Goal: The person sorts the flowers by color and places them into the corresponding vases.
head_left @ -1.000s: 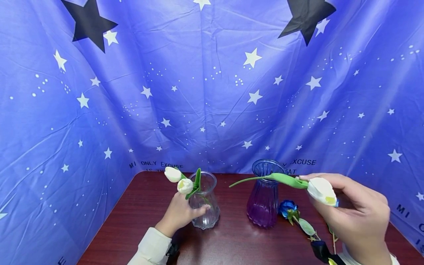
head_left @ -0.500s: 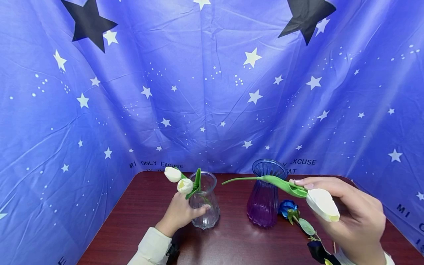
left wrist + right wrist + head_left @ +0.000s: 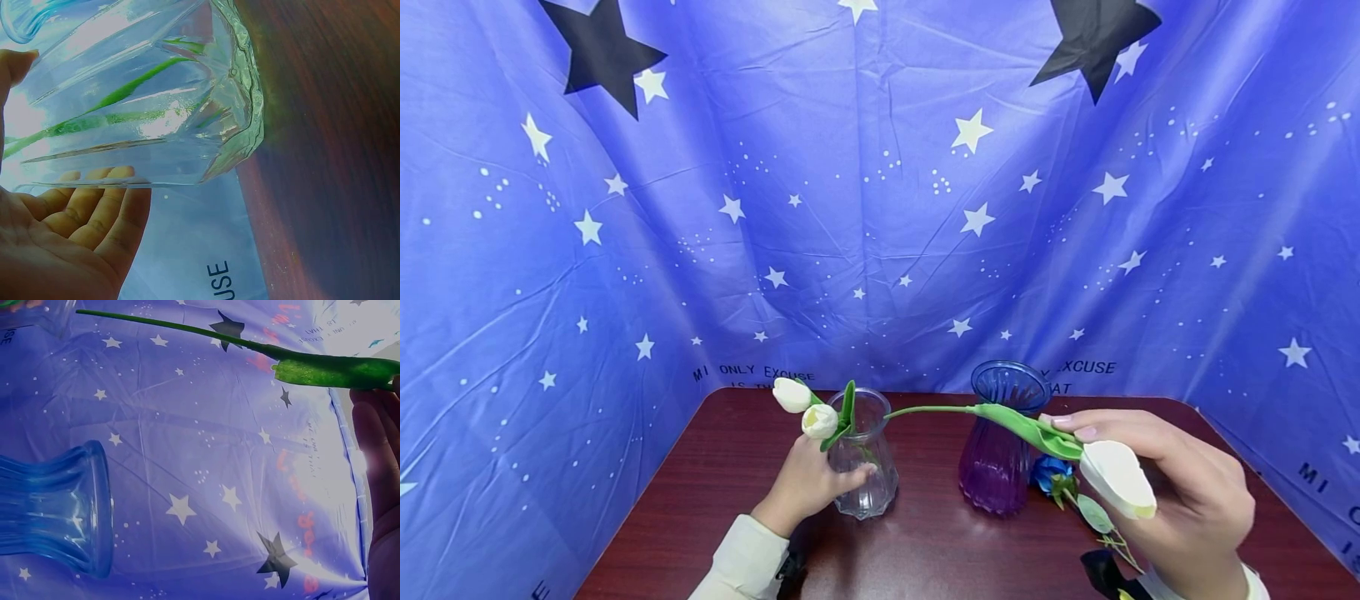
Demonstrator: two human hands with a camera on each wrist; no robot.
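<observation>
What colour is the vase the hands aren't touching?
The vase is blue above, purple below; best in head view.

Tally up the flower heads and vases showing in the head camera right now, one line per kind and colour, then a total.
White tulips: 3
Blue rose: 1
Clear glass vase: 1
Blue glass vase: 1
Total: 6
Not counted: a yellow bit at the bottom edge, too cropped to identify.

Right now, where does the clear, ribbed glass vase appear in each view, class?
Head: clear vase just below centre, gripped by the left hand.
Left wrist: sideways across the upper left.
Right wrist: top-left corner, cut off.
Shared landmark: the blue-topped purple glass vase.
</observation>
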